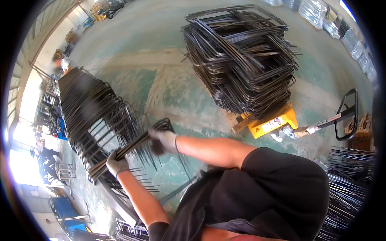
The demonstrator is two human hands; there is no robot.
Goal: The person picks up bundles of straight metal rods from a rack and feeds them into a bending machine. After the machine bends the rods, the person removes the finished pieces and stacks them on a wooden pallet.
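Observation:
Both my hands wear grey gloves and grip one bundle of thin black bent metal rods. My left hand holds the bundle's lower end. Further up, near the looped end, my right hand is closed around it. The bundle lies slanted against a long row of similar black rod frames that stand side by side on a rack to my left. My black shirt fills the lower right of the picture.
A tall stack of bent rod frames rests on a wooden pallet over a yellow pallet jack, whose handle points right. More rods lie at the right edge. A person stands far left. Wrapped goods line the far wall.

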